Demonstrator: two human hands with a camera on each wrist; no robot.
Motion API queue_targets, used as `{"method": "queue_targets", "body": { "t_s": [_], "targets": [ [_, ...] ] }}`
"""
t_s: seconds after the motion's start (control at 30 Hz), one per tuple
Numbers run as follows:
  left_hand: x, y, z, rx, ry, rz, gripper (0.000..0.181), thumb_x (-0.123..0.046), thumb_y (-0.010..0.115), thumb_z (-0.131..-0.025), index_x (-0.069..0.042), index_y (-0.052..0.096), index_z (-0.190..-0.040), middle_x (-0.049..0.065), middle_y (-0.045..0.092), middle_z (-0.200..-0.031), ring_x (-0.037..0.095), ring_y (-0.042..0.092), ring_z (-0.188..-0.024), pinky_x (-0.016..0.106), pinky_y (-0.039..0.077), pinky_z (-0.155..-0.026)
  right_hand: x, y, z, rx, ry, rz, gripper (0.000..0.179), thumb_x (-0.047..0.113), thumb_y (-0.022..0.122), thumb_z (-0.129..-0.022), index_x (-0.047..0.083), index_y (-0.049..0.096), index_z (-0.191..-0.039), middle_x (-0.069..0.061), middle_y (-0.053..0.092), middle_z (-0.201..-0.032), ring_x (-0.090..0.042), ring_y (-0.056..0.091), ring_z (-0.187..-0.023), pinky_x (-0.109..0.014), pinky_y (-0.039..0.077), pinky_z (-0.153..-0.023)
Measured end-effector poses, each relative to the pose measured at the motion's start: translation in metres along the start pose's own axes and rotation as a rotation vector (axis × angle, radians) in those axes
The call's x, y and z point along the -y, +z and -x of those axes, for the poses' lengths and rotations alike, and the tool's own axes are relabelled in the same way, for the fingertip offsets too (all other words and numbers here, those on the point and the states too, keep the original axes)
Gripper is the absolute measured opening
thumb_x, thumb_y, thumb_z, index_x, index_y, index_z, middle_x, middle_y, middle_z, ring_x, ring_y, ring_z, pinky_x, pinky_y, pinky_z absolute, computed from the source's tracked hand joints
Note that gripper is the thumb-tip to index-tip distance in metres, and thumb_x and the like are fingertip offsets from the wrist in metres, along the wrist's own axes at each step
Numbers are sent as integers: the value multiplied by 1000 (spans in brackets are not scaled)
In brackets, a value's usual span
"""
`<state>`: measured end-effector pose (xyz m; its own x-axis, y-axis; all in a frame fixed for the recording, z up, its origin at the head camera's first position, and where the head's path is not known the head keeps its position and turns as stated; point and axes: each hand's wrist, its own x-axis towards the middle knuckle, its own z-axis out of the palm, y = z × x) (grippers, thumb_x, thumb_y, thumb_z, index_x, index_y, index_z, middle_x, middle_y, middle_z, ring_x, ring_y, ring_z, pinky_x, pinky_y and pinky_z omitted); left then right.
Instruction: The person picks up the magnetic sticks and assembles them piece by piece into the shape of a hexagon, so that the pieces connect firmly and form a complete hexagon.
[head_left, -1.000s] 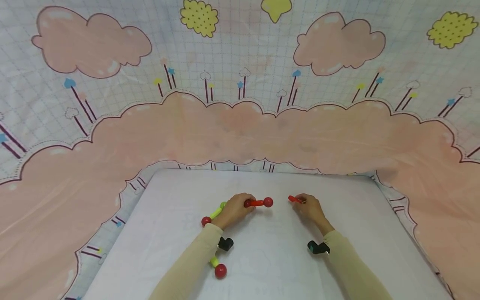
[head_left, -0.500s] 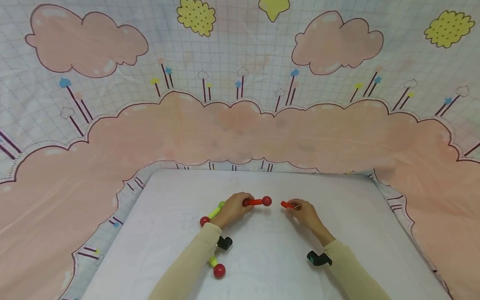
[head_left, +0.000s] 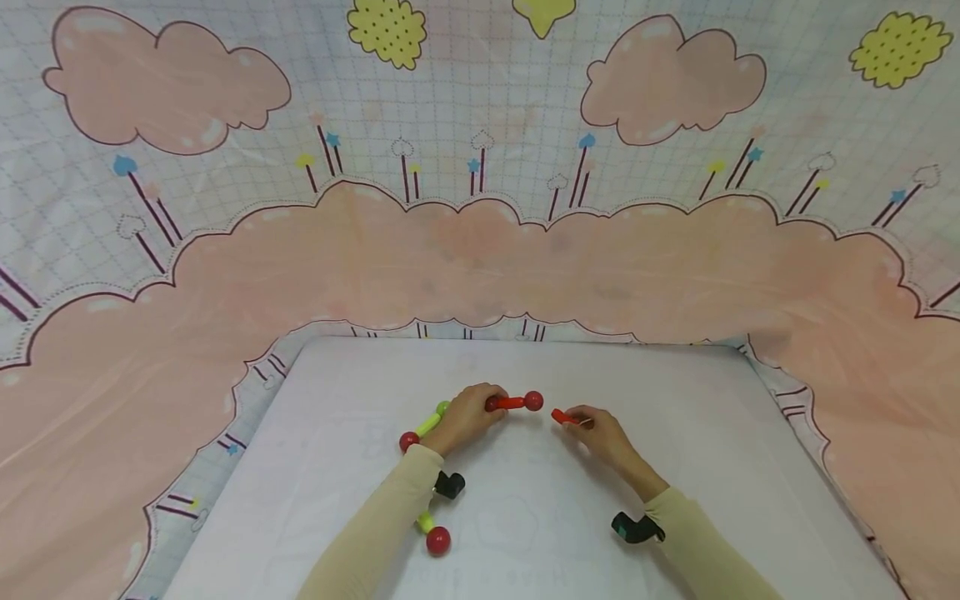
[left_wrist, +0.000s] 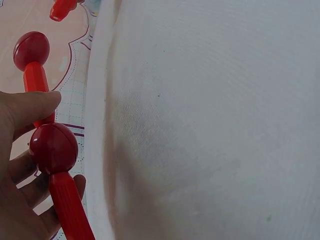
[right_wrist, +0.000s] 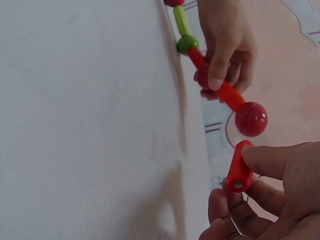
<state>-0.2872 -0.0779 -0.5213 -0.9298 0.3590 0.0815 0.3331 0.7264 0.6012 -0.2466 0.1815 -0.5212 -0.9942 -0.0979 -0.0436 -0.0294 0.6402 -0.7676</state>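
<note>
My left hand (head_left: 468,417) pinches a chain of toy balls and rods, its thumb on a red rod (left_wrist: 36,79) between two glossy red balls. The free end ball (head_left: 533,401) points right. Behind the hand the chain runs on through another red rod (left_wrist: 70,205), a green ball (right_wrist: 187,44) and a lime rod (head_left: 429,426) to a red ball (head_left: 408,442). Between thumb and fingers my right hand (head_left: 606,439) holds a loose red rod (right_wrist: 240,167) with a metal dot at its end. A short gap separates this rod from the end ball.
Partly under the left sleeve, another lime rod (head_left: 425,522) ends in a red ball (head_left: 438,541) nearer the front. The white table (head_left: 675,392) reaches back to a cloud-patterned cloth (head_left: 465,258). Dark wrist cameras (head_left: 636,527) sit on both wrists.
My right hand has moved left and slightly nearer the front, bringing its red rod closer to the end ball. The left hand keeps its grip in nearly the same place.
</note>
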Motion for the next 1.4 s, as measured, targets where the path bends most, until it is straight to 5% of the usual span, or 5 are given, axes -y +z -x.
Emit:
{"method": "queue_targets", "body": {
  "t_s": [0.6, 0.9, 1.1, 1.4],
  "targets": [
    [1, 1, -3, 22, 15, -17, 22, -19, 72, -90, -15, 70, -111, 0, 68, -100, 15, 56, -86, 32, 50, -82, 12, 9, -6, 41, 40, -42, 24, 17, 65, -94, 4, 68, -114, -10, 69, -105, -21, 59, -91, -28, 47, -71],
    [-1, -19, 2, 5, 35, 28, 26, -22, 68, -92, -10, 69, -115, 4, 69, -115, 23, 62, -108, 42, 50, -96, 3, 11, -19, 30, 28, 7, 22, 14, 63, -94, 0, 69, -110, -13, 71, -103, -22, 63, -90, -29, 50, -71],
    [3, -35, 16, -1, 76, -39, 24, -23, 69, -92, -12, 70, -112, 4, 70, -114, 24, 64, -111, 43, 50, -96, -1, 13, -21, 49, 54, 40, 20, 16, 68, -90, 3, 71, -104, -8, 69, -93, -19, 59, -85, -28, 46, -69],
    [12, -51, 52, 22, 56, -74, 22, -21, 71, -90, -13, 70, -111, 3, 70, -108, 25, 65, -103, 42, 52, -92, -1, 17, -22, 53, 62, 80, 17, 16, 71, -87, 5, 72, -100, -5, 67, -86, -18, 56, -81, -28, 44, -69]
  ]
}}
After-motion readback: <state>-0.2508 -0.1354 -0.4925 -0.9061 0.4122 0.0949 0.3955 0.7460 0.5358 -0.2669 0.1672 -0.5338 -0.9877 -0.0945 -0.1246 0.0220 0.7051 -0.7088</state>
